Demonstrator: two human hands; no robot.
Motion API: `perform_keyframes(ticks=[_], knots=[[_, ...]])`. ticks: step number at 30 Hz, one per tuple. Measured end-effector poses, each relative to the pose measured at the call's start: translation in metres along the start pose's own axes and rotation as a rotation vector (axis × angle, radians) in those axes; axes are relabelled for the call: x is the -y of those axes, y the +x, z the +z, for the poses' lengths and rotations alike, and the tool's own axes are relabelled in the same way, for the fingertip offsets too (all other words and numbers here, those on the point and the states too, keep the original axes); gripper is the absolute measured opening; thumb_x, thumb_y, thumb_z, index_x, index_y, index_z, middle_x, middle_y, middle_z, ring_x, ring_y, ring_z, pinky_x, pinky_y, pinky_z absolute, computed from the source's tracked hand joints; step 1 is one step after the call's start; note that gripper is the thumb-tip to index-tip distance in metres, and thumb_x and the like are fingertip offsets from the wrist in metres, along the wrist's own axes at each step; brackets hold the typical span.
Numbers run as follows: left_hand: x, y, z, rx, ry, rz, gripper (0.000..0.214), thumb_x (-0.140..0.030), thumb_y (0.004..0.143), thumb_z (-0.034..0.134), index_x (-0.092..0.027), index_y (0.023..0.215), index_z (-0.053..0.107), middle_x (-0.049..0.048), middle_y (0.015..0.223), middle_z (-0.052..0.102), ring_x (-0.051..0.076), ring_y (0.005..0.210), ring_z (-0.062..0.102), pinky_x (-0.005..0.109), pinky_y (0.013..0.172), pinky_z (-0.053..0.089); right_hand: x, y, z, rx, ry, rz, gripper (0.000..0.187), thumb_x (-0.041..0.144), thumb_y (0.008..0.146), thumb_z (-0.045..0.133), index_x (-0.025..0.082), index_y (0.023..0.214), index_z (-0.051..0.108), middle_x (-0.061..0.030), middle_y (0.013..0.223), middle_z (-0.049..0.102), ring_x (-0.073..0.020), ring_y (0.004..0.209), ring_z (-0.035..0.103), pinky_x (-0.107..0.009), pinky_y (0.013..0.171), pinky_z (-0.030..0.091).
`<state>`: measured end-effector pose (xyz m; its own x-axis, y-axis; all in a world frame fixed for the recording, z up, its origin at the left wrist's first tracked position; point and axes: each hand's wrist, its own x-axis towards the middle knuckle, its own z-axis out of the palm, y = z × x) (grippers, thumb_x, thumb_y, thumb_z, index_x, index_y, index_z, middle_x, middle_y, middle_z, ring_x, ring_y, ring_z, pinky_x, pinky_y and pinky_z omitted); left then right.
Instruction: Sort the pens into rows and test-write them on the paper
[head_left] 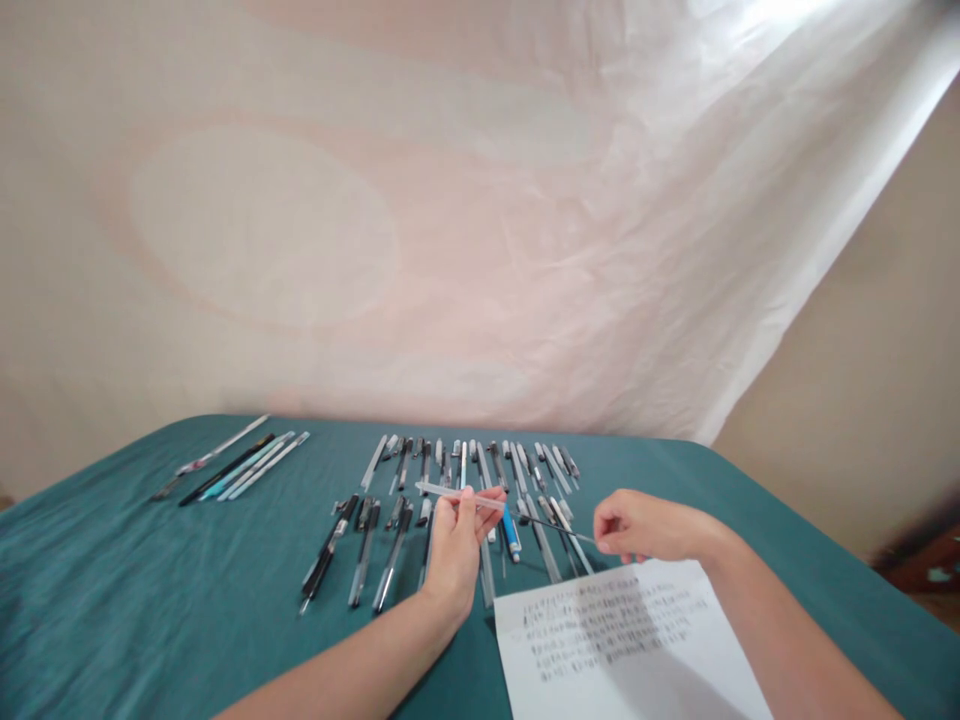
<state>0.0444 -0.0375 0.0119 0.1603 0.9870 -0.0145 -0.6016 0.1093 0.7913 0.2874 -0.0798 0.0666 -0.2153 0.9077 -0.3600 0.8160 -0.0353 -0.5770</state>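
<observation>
Left hand [457, 550]: thumb and fingers closed on clear barrel [442, 491], held up beyond paper's [630, 650] left corner. Right hand [651, 525]: pinched tight on thin refill [564, 530], just beyond paper's top edge; refill points toward barrel's right end. Contact between them: can't tell. Pens [393, 560] in two rows, beyond and left of paper, on green cloth [150, 610].

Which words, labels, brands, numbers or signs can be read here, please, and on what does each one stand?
None can be read.
White paper: several lines of dark handwriting, too blurred to read.
Pens: any markings are too small to read.
Clear tube in the left hand: no readable text.
</observation>
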Motion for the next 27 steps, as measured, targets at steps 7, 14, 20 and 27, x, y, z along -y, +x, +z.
perform_keyframes(ticks=[7, 14, 20, 27], knots=[[0.001, -0.004, 0.001, 0.009, 0.039, -0.028, 0.017, -0.033, 0.082, 0.047, -0.017, 0.083, 0.040, 0.0114, 0.091, 0.066, 0.020, 0.090, 0.061, 0.039, 0.086, 0.045, -0.036, -0.003, -0.017, 0.010, 0.011, 0.157, 0.012, 0.020, 0.065, 0.048, 0.013, 0.066, 0.058, -0.0039, 0.057, 0.062, -0.0127, 0.052, 0.058, -0.018, 0.044, 0.042], [0.004, -0.004, 0.001, 0.037, 0.051, -0.026, 0.020, -0.036, 0.081, 0.047, -0.017, 0.084, 0.040, 0.0109, 0.090, 0.066, 0.019, 0.088, 0.062, 0.039, 0.086, 0.045, -0.073, 0.001, -0.024, 0.054, 0.036, 0.283, 0.013, 0.020, 0.062, 0.050, 0.011, 0.065, 0.059, -0.0057, 0.058, 0.063, -0.0122, 0.049, 0.058, -0.019, 0.045, 0.045], [0.006, -0.003, 0.001, 0.047, 0.056, -0.032, 0.022, -0.037, 0.080, 0.048, -0.017, 0.083, 0.041, 0.0110, 0.090, 0.066, 0.019, 0.088, 0.062, 0.039, 0.085, 0.045, -0.075, 0.002, -0.024, 0.099, -0.004, 0.307, 0.015, 0.021, 0.059, 0.052, 0.011, 0.063, 0.063, -0.0057, 0.059, 0.064, -0.0125, 0.050, 0.058, -0.018, 0.043, 0.044], [0.005, -0.003, 0.001, 0.049, 0.066, -0.046, 0.021, -0.036, 0.081, 0.047, -0.017, 0.083, 0.041, 0.0110, 0.090, 0.066, 0.019, 0.088, 0.062, 0.039, 0.085, 0.045, -0.044, -0.003, -0.019, 0.140, -0.027, 0.151, 0.020, 0.024, 0.061, 0.055, 0.011, 0.069, 0.068, -0.0025, 0.053, 0.060, -0.0104, 0.048, 0.054, -0.015, 0.041, 0.039]])
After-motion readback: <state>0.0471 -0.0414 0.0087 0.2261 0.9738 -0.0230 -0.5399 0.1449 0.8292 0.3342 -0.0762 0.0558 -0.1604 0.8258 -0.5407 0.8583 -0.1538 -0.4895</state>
